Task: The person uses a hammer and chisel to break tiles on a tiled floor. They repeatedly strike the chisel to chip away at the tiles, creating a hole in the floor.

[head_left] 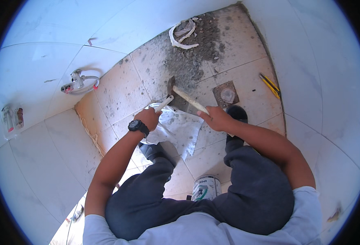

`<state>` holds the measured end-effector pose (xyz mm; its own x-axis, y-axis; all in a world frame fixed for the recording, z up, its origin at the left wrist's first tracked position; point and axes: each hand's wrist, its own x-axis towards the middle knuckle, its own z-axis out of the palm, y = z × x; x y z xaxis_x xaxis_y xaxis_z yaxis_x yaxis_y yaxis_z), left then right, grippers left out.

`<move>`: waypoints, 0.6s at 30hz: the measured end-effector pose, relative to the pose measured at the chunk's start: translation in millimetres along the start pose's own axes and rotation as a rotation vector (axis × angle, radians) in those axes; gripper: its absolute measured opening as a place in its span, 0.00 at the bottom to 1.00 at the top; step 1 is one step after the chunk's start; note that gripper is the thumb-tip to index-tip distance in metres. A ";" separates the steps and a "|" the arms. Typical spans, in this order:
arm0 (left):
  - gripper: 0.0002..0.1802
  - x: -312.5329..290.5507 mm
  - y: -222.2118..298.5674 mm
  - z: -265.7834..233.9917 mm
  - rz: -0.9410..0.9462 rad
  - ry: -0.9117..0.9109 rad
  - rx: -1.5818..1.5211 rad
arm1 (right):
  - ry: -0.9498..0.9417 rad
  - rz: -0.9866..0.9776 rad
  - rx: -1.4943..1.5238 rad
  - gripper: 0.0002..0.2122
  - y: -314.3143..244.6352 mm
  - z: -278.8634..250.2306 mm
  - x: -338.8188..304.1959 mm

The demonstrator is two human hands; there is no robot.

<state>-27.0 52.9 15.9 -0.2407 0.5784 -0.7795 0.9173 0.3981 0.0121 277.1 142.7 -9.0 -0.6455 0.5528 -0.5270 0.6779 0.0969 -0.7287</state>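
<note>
My right hand is closed around the pale wooden handle of a hammer. Its rusty head rests over grey rubble on the tiled floor. My left hand, below a black wristwatch, grips a white-handled tool whose far end lies close to the hammer's handle; I cannot tell its kind. Beneath both hands, a dusty white plastic sheet spreads between my feet. Broken grey mortar covers the floor ahead, reaching back to a broken white ring near the wall.
A square floor drain sits right of the rubble. Beside the right wall lies a yellow utility knife. Between my legs stands a white bucket. A metal tap with a hose juts from the left wall.
</note>
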 end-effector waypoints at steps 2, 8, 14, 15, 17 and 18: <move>0.34 -1.1 -8.8 11.9 0.004 0.025 -0.051 | 0.007 0.024 0.102 0.26 0.9 -3.4 -4.0; 0.36 -27.2 -34.4 57.2 0.033 0.103 -0.353 | 0.052 0.070 0.200 0.26 1.7 -16.2 -22.1; 0.22 -40.9 -14.1 55.4 0.193 0.229 -0.685 | 0.084 -0.001 0.293 0.24 -16.9 -20.2 -29.5; 0.20 -41.7 -3.3 51.9 0.271 0.190 -0.800 | 0.088 0.000 0.324 0.23 -22.5 -19.9 -29.2; 0.16 -44.3 23.3 46.1 0.348 0.083 -1.011 | 0.160 -0.094 0.334 0.23 -33.9 -19.6 -27.4; 0.16 -45.6 37.9 43.4 0.491 0.130 -1.014 | 0.182 -0.140 0.341 0.22 -39.5 -19.7 -26.0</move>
<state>32.5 10.7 24.7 -0.0111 0.8769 -0.4805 0.2557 0.4670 0.8465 274.1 140.8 42.0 -0.6296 0.6944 -0.3485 0.4123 -0.0815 -0.9074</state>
